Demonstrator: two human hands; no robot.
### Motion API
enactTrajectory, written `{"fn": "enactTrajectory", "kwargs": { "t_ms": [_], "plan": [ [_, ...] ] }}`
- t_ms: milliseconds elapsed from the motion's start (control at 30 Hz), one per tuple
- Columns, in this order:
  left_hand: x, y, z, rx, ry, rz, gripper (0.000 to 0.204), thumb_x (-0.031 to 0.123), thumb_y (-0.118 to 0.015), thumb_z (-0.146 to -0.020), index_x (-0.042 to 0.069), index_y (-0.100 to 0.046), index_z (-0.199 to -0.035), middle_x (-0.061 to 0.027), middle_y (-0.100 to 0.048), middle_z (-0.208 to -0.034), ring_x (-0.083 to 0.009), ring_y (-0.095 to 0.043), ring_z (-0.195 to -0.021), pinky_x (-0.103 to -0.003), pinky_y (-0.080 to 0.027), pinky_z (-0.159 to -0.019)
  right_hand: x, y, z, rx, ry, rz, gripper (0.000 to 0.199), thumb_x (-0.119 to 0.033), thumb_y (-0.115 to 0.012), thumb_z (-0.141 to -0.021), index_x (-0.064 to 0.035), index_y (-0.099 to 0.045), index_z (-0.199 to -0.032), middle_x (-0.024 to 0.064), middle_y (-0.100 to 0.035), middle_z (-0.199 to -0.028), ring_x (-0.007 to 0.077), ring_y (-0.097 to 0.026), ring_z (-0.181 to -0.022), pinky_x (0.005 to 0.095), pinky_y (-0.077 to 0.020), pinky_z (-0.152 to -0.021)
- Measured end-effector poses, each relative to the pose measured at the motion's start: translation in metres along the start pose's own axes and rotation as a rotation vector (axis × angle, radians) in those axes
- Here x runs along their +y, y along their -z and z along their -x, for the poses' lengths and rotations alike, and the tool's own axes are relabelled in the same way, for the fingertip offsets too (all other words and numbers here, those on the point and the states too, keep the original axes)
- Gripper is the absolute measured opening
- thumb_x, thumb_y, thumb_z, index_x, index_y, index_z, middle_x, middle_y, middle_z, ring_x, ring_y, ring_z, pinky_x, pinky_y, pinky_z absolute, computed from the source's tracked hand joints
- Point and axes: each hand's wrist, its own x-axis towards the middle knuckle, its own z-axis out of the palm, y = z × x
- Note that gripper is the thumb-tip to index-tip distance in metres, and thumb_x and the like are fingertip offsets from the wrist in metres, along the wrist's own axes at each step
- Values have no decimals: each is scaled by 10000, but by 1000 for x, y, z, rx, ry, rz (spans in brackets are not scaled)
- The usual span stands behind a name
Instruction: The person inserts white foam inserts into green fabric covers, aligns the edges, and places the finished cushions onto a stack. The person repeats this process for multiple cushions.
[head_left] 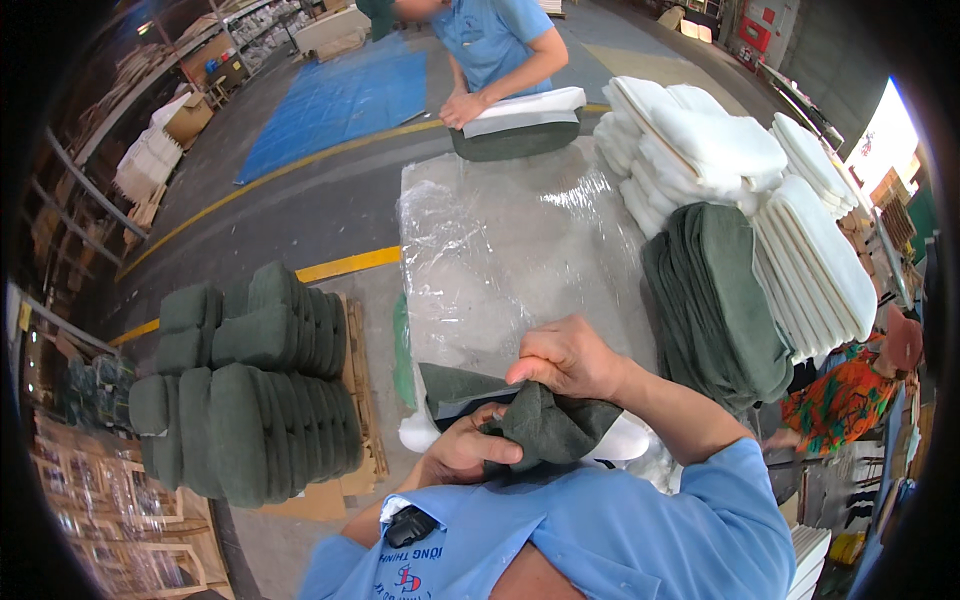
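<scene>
Close to my body, at the near edge of a plastic-covered table [470,270], I have a dark green fabric cover [555,425] bunched up. My right hand [575,358] pinches its upper fold from above. Lower down, my left hand [468,445] grips the bunched cloth, thumb and fingers closed on it. A flap of the cover spreads to the left past my hand. White padding [625,440] shows on both sides beneath the cloth; most of it is hidden by the cover and my hands.
On the table's right are a pile of dark green covers [705,300] and stacked white foam pads [815,260], with white wadding [700,140] behind. Covered green cushions [270,400] fill a pallet at left. Across the table, a co-worker [500,50] handles a green-and-white cushion [520,140].
</scene>
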Motion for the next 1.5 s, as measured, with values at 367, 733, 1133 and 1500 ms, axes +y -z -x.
{"fn": "enactTrajectory", "kwargs": {
  "t_ms": [367,733,1133,1500],
  "plan": [
    [1,6,-19,-23,-165,97,818,228,-902,-826,-27,-517,-1501,-159,-674,-1376,-278,-672,-1257,-426,-543,-1093,-9,15,-10,13,-140,-229,292,-301,-794,-970,-70,-626,-910,53,-596,-690,189,-540,-599,325,-461,-596],
    [-1,17,-22,-161,-241,223,834,416,-780,-922,-47,-465,-1539,-231,-535,-1552,-354,-552,-1412,-512,-426,-1202,23,53,25,4,-193,-993,467,-364,-778,-993,-22,-657,-1287,70,-700,-1150,176,-638,-1081,335,-483,-999],
    [4,13,-47,-412,-194,220,653,296,-780,-940,-71,-572,-1438,-214,-624,-1457,-340,-607,-1342,-492,-455,-1165,72,30,96,493,-387,-918,150,-144,-799,-961,-35,-705,-1005,46,-728,-1025,156,-674,-919,325,-544,-867],
    [21,2,-37,-389,-251,71,579,193,-759,-947,-81,-572,-1421,-175,-671,-1371,-270,-656,-1266,-428,-520,-1088,84,32,148,388,-607,-648,149,-97,-714,-982,-10,-719,-1103,23,-724,-1075,127,-640,-1021,307,-486,-935]
  ]
}}
